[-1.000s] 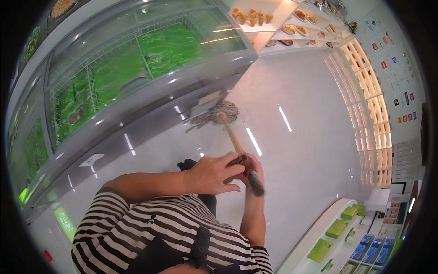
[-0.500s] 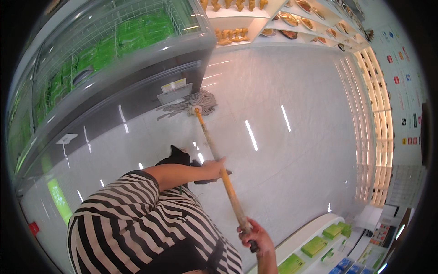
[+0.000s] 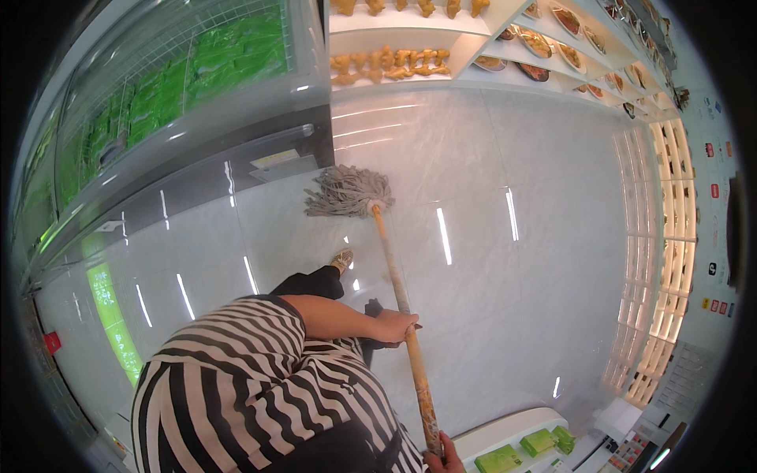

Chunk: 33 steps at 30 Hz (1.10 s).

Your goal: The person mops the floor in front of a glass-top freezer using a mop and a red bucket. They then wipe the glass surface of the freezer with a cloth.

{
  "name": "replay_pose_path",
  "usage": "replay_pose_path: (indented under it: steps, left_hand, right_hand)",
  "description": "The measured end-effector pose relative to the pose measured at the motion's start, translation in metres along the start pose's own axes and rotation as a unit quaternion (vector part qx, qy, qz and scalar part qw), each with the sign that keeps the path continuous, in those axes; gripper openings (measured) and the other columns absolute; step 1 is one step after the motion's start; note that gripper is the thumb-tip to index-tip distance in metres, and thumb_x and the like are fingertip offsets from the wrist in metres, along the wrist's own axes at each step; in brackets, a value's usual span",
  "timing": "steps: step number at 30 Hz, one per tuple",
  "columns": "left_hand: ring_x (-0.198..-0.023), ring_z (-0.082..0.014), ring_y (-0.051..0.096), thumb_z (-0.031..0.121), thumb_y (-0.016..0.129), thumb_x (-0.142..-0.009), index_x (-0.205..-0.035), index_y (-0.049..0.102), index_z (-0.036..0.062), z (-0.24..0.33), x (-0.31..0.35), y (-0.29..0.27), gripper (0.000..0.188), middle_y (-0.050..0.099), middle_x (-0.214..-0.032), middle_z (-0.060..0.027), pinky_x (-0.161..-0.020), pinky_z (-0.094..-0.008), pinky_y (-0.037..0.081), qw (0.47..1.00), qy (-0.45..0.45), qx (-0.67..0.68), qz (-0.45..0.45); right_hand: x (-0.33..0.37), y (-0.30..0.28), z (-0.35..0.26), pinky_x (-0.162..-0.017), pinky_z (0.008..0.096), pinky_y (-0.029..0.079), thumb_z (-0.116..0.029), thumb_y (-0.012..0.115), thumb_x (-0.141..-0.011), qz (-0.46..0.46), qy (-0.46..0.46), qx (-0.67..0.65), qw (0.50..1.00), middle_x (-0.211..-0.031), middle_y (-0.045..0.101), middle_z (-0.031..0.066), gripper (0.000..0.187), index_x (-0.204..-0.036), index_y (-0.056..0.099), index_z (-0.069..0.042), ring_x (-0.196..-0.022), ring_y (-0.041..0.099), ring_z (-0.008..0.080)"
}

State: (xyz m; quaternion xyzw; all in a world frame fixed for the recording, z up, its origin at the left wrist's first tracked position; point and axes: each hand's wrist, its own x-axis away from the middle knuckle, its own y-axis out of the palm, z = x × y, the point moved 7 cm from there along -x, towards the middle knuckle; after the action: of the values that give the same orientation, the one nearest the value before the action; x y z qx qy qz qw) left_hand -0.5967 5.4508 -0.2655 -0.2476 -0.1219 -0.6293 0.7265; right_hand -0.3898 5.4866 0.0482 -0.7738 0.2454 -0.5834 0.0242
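A string mop (image 3: 347,191) with grey strands rests on the pale tiled floor, its strands spread to the left beside the freezer's base. Its worn yellow-orange wooden handle (image 3: 392,260) slants down from the mop head to the lower edge. Around the middle of the handle, my left hand (image 3: 394,325) is closed. My right hand (image 3: 446,457) grips the handle near its end, partly cut off by the lower edge. Below my left arm, my striped top (image 3: 260,378) fills the lower left. One shoe (image 3: 342,261) shows on the floor just below the mop head.
A glass-topped freezer (image 3: 229,150) with green packages inside stands at the upper left. White shelves (image 3: 394,35) with ginger-like figures and food dishes line the far wall. Lit racks (image 3: 670,260) run along the right. A white curved counter (image 3: 505,430) with green boxes is at the lower right.
The mop head has moved right and slightly down, away from the freezer, its strands now fanned left. Both hands have come lower in the picture, still on the handle. The shoe has come into sight.
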Motion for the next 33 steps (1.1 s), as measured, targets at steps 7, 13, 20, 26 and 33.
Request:
replay_pose_path:
  steps: [7,13,20,26,33]
  left_hand:
    - [-0.07,-0.0298,0.064,0.026,0.051,-0.088,-0.097,0.049,0.0136,0.009,-0.083,-0.057,0.016,0.063,-0.075,-0.0096,-0.063,-0.0405,0.047,0.995,-0.017,-0.009,0.095]
    - [-0.073,-0.0301,0.063,0.029,0.046,-0.089,-0.096,0.057,0.0126,-0.054,-0.2,-0.14,0.021,0.064,-0.074,-0.0112,-0.066,-0.0399,0.048,0.957,-0.087,0.016,0.275]
    - [-0.077,-0.0297,0.066,0.024,0.048,-0.089,-0.1,0.058,0.0164,-0.062,-0.245,-0.275,0.016,0.065,-0.08,-0.0099,-0.066,-0.0422,0.05,0.894,-0.166,-0.185,0.372]
    - [-0.078,-0.0311,0.065,0.025,0.048,-0.089,-0.095,0.059,0.0146,-0.054,-0.269,-0.287,0.016,0.064,-0.085,-0.0141,-0.065,-0.0436,0.051,0.879,-0.225,-0.173,0.383]
    - [-0.085,-0.038,0.061,0.044,0.048,-0.088,-0.082,0.063,0.0017,-0.039,-0.339,-0.136,0.046,0.063,-0.09,-0.0209,-0.077,-0.0467,0.047,0.883,-0.171,0.176,0.4]
  right_hand:
    - [-0.081,-0.06,-0.077,-0.048,0.0224,0.038,-0.005,0.065,-0.081,0.01,-0.075,0.045,0.996,-0.077,0.059,0.0042,0.048,-0.128,0.055,-0.005,-0.057,0.047,0.0076]
    - [-0.223,-0.088,-0.173,-0.073,0.0276,0.05,-0.007,0.07,-0.076,-0.035,-0.273,0.257,0.926,-0.098,0.068,0.0119,0.058,-0.131,0.052,-0.009,-0.079,0.061,0.0126]
    - [-0.339,-0.082,-0.313,-0.08,0.0347,0.049,-0.008,0.063,-0.079,-0.074,-0.339,0.42,0.839,-0.103,0.065,0.0186,0.058,-0.135,0.048,-0.013,-0.089,0.064,0.0295]
    - [-0.36,-0.095,-0.335,-0.082,0.0365,0.048,-0.009,0.061,-0.08,-0.081,-0.324,0.465,0.82,-0.109,0.064,0.0178,0.058,-0.136,0.045,-0.012,-0.094,0.063,0.0319]
    - [-0.335,-0.223,-0.266,-0.072,0.0322,0.05,-0.005,0.066,-0.078,-0.085,-0.376,0.407,0.828,-0.102,0.066,0.0153,0.058,-0.133,0.049,-0.006,-0.083,0.065,0.0218]
